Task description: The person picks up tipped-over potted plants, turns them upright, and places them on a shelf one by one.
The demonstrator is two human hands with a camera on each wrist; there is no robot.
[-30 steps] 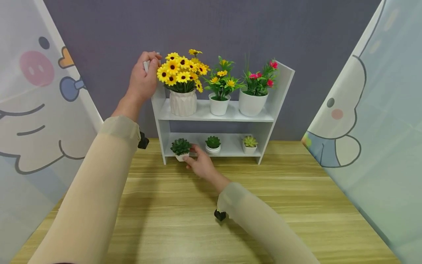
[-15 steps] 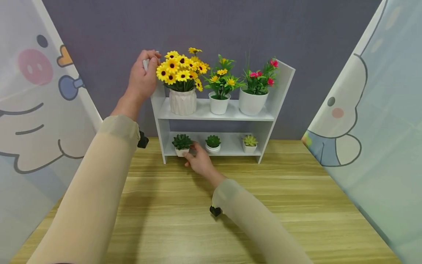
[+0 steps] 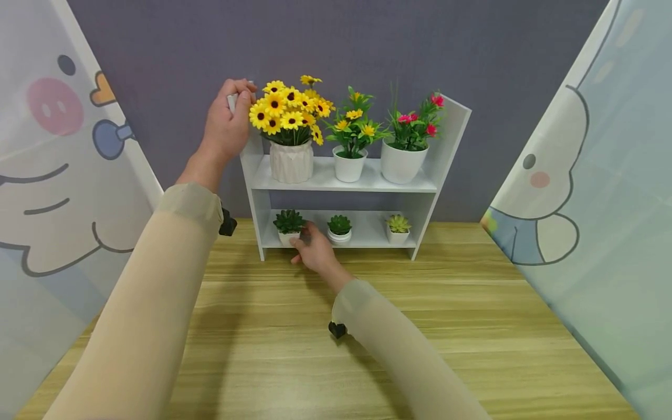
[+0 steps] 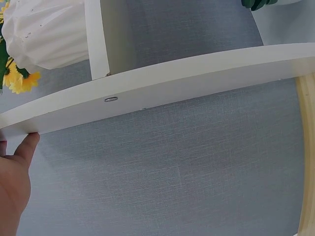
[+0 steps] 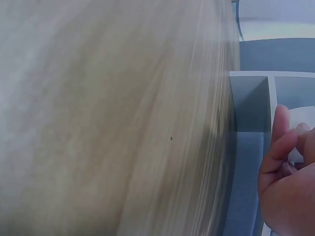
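Note:
My left hand (image 3: 227,119) grips the top of the left side panel of a white two-tier shelf (image 3: 343,185). In the left wrist view, the thumb and fingers (image 4: 28,146) touch that panel's edge. Low down, my right hand (image 3: 317,249) holds the small white pot of a dark green succulent (image 3: 289,223) at the left end of the lower tier. The right wrist view has the fingers (image 5: 279,152) at the white pot (image 5: 301,118), partly covering it. Whether the pot's base touches the board cannot be made out.
On the lower tier stand a round-potted succulent (image 3: 339,226) and a pale green succulent (image 3: 398,224). Above are yellow daisies (image 3: 291,157), a yellow-flowered plant (image 3: 349,166) and a pink-flowered plant (image 3: 403,163). The shelf stands on a wooden table (image 3: 273,326) against a grey wall (image 3: 357,41).
My right hand has moved the dark green succulent from the lower tier's front edge up and back onto the tier's left end. My left hand keeps its place on the side panel.

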